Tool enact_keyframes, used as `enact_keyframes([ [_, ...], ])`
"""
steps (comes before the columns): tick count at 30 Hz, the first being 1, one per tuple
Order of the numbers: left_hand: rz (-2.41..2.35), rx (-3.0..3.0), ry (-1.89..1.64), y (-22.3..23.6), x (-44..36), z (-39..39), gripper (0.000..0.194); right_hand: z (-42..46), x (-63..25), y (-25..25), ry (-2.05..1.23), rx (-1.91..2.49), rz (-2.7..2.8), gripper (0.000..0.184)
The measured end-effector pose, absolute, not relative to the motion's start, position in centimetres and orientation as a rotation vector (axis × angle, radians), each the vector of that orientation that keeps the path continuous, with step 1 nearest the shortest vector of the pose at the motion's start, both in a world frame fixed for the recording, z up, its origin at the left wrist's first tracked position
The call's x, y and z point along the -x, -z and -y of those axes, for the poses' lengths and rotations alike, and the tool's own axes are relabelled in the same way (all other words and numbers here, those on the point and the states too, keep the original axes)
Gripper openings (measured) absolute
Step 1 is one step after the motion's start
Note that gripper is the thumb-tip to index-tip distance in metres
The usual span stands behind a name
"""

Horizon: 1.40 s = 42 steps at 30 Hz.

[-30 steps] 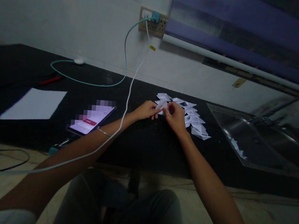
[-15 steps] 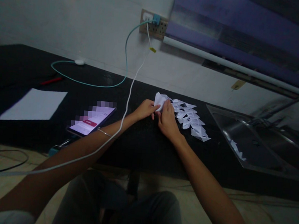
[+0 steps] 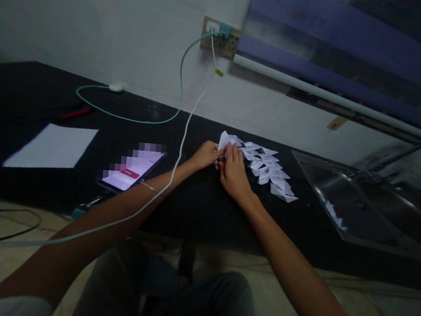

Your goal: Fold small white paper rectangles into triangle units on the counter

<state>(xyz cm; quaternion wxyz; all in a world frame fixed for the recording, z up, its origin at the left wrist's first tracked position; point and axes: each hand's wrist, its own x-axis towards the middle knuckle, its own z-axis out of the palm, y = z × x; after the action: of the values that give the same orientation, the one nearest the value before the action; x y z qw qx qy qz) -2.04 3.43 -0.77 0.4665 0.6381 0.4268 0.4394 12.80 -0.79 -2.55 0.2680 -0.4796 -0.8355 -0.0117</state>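
Both my hands meet over a dark countertop (image 3: pixel 199 206) and hold one small folded piece of white paper (image 3: pixel 225 140). My left hand (image 3: pixel 206 155) pinches its left side with thumb and fingers. My right hand (image 3: pixel 233 174) presses on it from the right, fingers stretched along the fold. Just right of my hands lies a pile of several folded white paper pieces (image 3: pixel 270 172).
A lit phone (image 3: pixel 132 170) lies left of my hands, with a white cable (image 3: pixel 182 141) crossing my left forearm up to a wall socket (image 3: pixel 221 36). A white sheet (image 3: pixel 54 147), a red pen (image 3: pixel 76 113) and a teal cable (image 3: pixel 125 116) lie further left. A steel sink (image 3: pixel 354 205) sits right.
My right hand has slid left and flattened onto the paper piece, which now stands more upright. The camera view has shifted slightly.
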Motion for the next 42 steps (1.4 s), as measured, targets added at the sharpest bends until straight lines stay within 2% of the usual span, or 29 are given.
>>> enact_keyframes([
  [5,-1.007,-1.61,-1.078,1.0,2.4,-3.8,0.036,0.6,-13.2,2.1,0.016,1.175,2.174,0.076],
  [11,-0.931,-1.626,-1.097,1.6,2.8,-4.4,0.033,0.2,-13.7,1.9,-0.065,1.08,2.075,0.068],
  [13,-0.869,-1.659,-1.08,1.7,3.0,-4.5,0.033,-0.5,-14.2,1.9,-0.137,1.08,1.973,0.06],
  [18,-0.703,-1.75,-1.032,1.9,3.1,-4.6,0.037,-1.9,-16.3,1.0,-0.418,1.066,1.677,0.023],
  [24,-0.693,-1.76,-1.083,2.6,3.1,-5.3,0.035,-1.3,-16.1,0.5,-0.41,1.037,1.691,0.022],
  [28,-0.68,-1.809,-1.059,2.7,3.0,-5.2,0.034,-1.1,-15.5,0.4,-0.251,1.093,1.693,0.005],
  [34,-0.711,-1.871,-0.966,2.6,3.0,-4.8,0.04,-0.9,-15.7,0.2,-0.069,1.142,1.78,0.007],
  [42,-0.837,-1.917,-1.009,2.6,2.9,-4.6,0.043,-0.8,-15.4,0.6,-0.202,1.135,1.754,0.007],
])
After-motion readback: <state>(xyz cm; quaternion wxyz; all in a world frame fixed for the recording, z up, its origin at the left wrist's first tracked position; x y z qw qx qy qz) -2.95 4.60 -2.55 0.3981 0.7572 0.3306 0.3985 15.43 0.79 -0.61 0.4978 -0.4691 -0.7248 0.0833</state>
